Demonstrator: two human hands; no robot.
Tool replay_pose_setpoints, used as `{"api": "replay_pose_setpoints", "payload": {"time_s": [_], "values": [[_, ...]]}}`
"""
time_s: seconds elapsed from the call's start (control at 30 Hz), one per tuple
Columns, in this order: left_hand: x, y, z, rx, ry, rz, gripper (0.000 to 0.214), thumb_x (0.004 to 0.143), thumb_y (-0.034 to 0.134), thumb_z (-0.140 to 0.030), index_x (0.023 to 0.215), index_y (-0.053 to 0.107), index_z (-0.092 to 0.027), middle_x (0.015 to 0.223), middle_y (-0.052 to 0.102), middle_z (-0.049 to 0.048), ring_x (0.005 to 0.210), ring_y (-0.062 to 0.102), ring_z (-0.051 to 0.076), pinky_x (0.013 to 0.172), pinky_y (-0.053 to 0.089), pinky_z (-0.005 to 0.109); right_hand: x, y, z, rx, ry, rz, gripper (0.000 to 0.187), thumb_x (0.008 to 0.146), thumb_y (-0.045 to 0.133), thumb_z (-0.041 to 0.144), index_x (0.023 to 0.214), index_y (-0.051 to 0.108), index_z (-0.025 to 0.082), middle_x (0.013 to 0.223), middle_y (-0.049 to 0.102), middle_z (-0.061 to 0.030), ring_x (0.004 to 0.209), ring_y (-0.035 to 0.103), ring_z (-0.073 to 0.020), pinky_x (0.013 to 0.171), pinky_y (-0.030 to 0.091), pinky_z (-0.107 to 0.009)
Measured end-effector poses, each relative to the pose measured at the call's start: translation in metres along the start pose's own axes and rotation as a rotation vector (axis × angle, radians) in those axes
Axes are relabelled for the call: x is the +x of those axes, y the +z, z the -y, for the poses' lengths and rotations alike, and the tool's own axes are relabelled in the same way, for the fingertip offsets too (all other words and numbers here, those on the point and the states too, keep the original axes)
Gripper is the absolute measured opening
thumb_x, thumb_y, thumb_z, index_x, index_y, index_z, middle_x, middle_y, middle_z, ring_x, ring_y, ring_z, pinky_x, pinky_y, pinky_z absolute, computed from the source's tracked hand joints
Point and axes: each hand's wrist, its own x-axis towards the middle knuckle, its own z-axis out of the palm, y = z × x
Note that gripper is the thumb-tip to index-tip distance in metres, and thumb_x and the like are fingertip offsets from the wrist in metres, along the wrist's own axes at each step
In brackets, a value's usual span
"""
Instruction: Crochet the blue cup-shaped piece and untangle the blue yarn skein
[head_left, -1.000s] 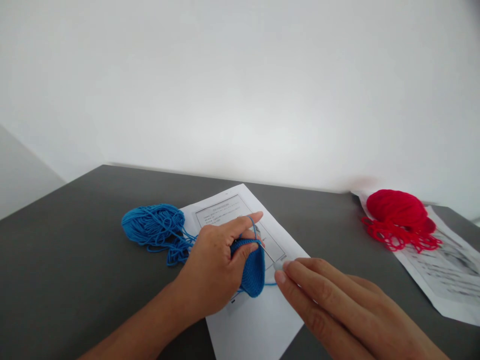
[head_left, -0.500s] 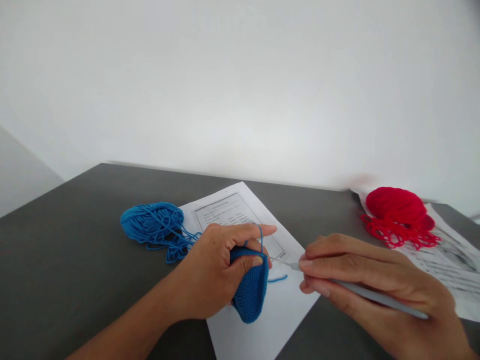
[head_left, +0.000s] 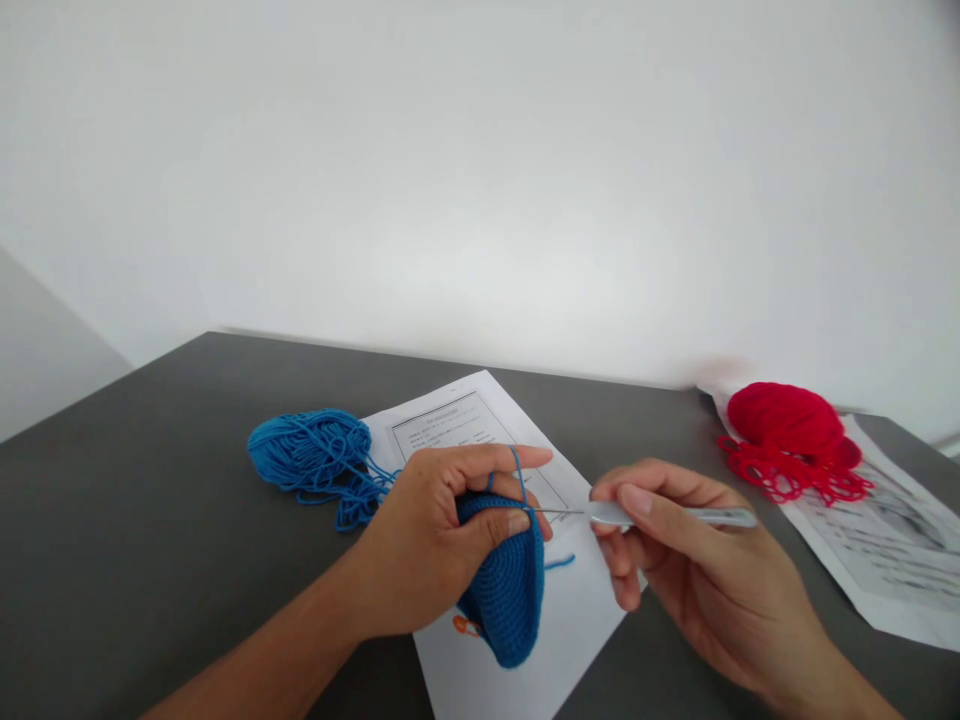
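Observation:
My left hand [head_left: 442,530] pinches a blue crocheted piece [head_left: 511,595] at its top edge between thumb and fingers. A strand of blue yarn [head_left: 520,472] loops over the outstretched left index finger and runs down to the edge. In my right hand [head_left: 697,560] is a crochet hook [head_left: 611,513], its grey handle lying between thumb and fingers. The thin metal shaft reaches left to the top edge of the piece, where its tip is hidden at the stitches. An orange stitch marker [head_left: 465,626] hangs at the lower left of the piece. A short yarn tail [head_left: 560,562] sticks out on the right.
A blue yarn skein [head_left: 309,448] lies on the dark table [head_left: 150,520] at left, its loose strands running toward my left hand. Under my hands is a printed sheet [head_left: 495,690]. At right, a red yarn ball [head_left: 787,430] rests on more printed paper [head_left: 892,560].
My right hand has rolled over, so its thumb now shows on top and the hook lies more level. The blue piece has tilted slightly, and the orange marker has come into view.

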Motion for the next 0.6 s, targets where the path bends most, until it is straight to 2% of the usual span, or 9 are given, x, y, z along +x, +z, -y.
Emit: {"api": "replay_pose_setpoints", "payload": {"time_s": [0.07,0.1,0.2,0.3,0.5,0.6], "values": [[0.001,0.002,0.001,-0.013,0.047,-0.055,0.032,0.085,0.074,-0.014,0.116,0.082,-0.019,0.081,0.083,0.0048,0.073,0.074,0.018,0.074,0.059,0.026,0.002,0.008,-0.009,0.141,0.019,-0.021,0.01,0.089,0.079,0.025,0.088,0.081,0.016,0.071,0.077,-0.0039,0.052,0.071,-0.0106,0.049,0.061,-0.016],[0.001,0.004,0.001,-0.022,0.053,-0.087,0.032,0.084,0.075,-0.015,0.116,0.081,-0.018,0.081,0.083,0.0048,0.075,0.075,0.019,0.076,0.058,0.027,0.002,0.011,-0.014,0.192,-0.006,-0.031,0.009,0.089,0.079,0.025,0.089,0.081,0.016,0.073,0.078,-0.0041,0.055,0.072,-0.0099,0.051,0.061,-0.015],[0.002,0.007,0.002,-0.039,0.042,-0.19,0.035,0.085,0.076,-0.019,0.12,0.079,-0.017,0.082,0.083,0.0051,0.073,0.075,0.02,0.071,0.057,0.028,0.003,0.021,-0.027,0.234,-0.127,-0.047,0.008,0.091,0.076,0.022,0.094,0.081,0.017,0.078,0.08,-0.005,0.062,0.075,-0.0104,0.058,0.063,-0.015],[0.001,0.01,0.005,-0.018,0.042,-0.224,0.037,0.084,0.076,-0.021,0.121,0.078,-0.017,0.082,0.082,0.0044,0.075,0.075,0.02,0.074,0.056,0.029,0.003,0.028,-0.033,0.189,-0.198,-0.04,0.011,0.091,0.077,0.022,0.1,0.081,0.019,0.076,0.08,-0.0048,0.061,0.077,-0.0117,0.061,0.063,-0.016],[0.001,0.014,0.007,-0.043,0.042,-0.192,0.041,0.082,0.073,-0.02,0.122,0.075,-0.014,0.08,0.081,0.0027,0.072,0.073,0.019,0.072,0.055,0.028,0.002,0.035,-0.031,0.195,-0.041,-0.22,0.016,0.083,0.085,0.03,0.088,0.082,0.015,0.064,0.075,-0.0044,0.05,0.069,-0.0102,0.049,0.058,-0.015],[0.0,0.014,0.007,-0.038,0.048,-0.201,0.041,0.08,0.074,-0.02,0.121,0.075,-0.014,0.079,0.079,0.002,0.072,0.073,0.018,0.072,0.055,0.028,0.002,0.035,-0.029,0.218,-0.016,-0.216,0.021,0.081,0.087,0.033,0.087,0.082,0.013,0.067,0.075,-0.0052,0.051,0.069,-0.0105,0.048,0.058,-0.015]]}}
